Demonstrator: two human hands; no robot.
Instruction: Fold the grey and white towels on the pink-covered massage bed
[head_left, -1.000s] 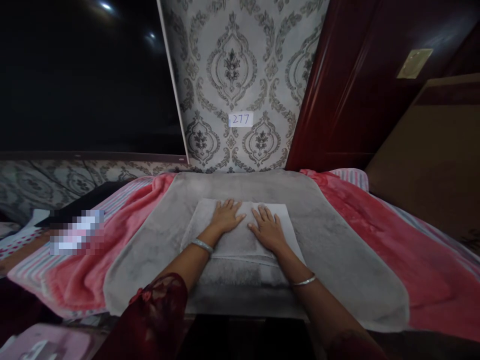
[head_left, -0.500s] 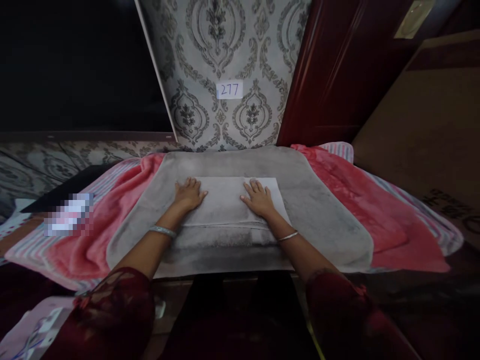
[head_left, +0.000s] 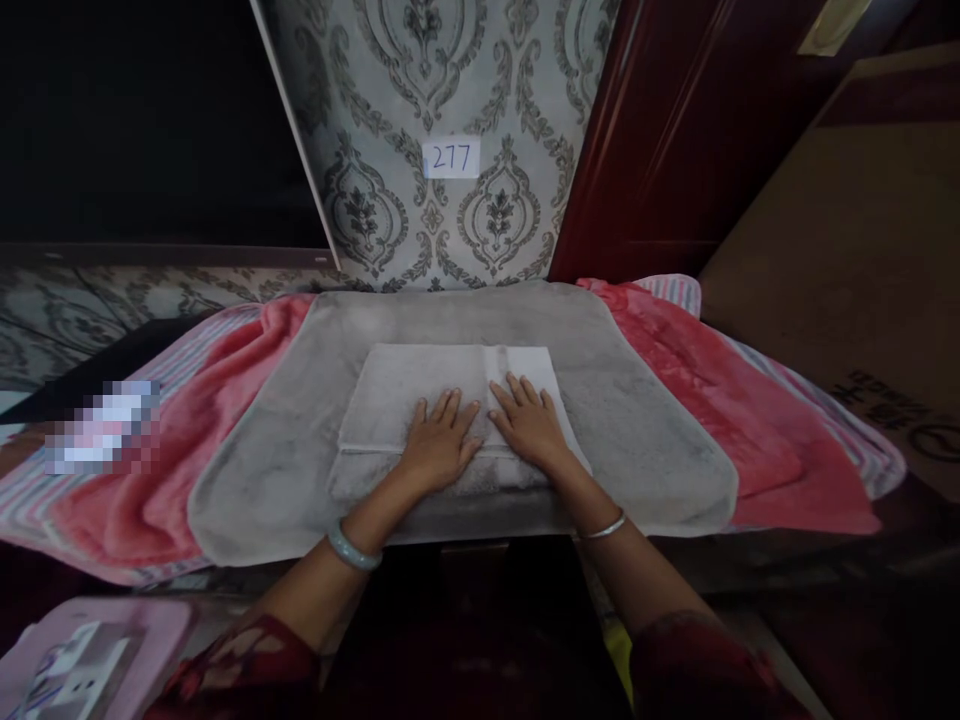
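Observation:
A folded light grey cloth [head_left: 390, 395], plush like a towel, lies on a larger grey plush blanket [head_left: 645, 430]. My left hand [head_left: 441, 437] rests palm down on the folded cloth near its front edge, fingers spread. Just to the right, my right hand [head_left: 529, 418] also lies flat on it, beside a paler strip, with the fingers stretched out. Neither hand grasps anything. The layers under the cloth's top fold show only along the front edge.
Pink blankets [head_left: 157, 480] with striped edging stick out on both sides. A dark screen [head_left: 150, 130] stands at the back left, a cardboard box [head_left: 832, 260] at the right. The patterned wall bears a paper marked 277 [head_left: 451, 158]. A pink stool-like surface [head_left: 161, 625] sits lower left.
My left hand has slid right and toward me, from the cloth's left part to its front middle. My right hand has come slightly nearer to me. The camera view has shifted a little.

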